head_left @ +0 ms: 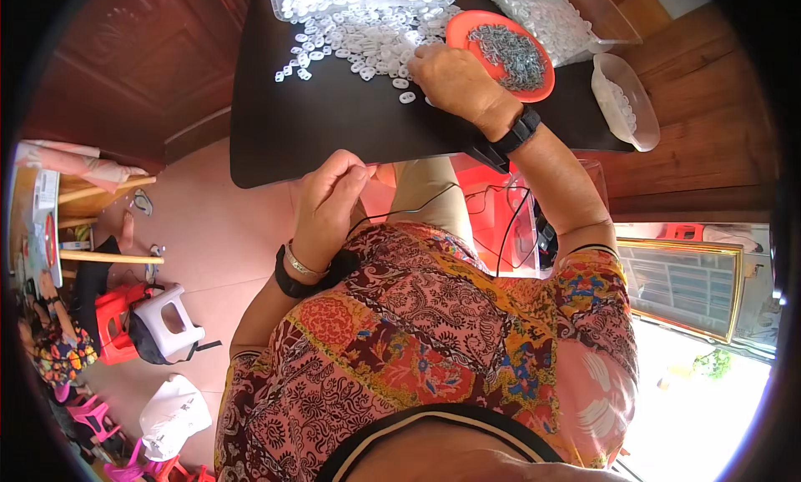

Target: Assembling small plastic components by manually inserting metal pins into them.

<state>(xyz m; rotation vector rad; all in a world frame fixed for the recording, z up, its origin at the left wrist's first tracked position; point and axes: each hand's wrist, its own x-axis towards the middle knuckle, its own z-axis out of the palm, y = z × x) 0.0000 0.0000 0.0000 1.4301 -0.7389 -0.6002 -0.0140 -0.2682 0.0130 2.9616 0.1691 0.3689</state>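
My right hand (457, 80) reaches over the black table (334, 132), its curled fingertips at the near edge of a heap of small white oval plastic pieces with holes (367, 40). Whatever those fingertips pinch is hidden behind the hand. Just right of the hand lies an orange-red plate (546, 86) holding many small silvery metal parts (513, 57). My left hand (329, 194) is raised in front of the table's near edge, thumb pressed against bent fingers. Anything between them is too small or hidden to make out. A few white pieces lie loose near my right hand.
A clear tub (367, 15) of white pieces stands at the far edge, with a filled clear bag (538, 15) beside it. A translucent scoop-like container (642, 132) sits at the right. Stools (171, 315) stand at the left; a thin black cable (417, 208) crosses my lap.
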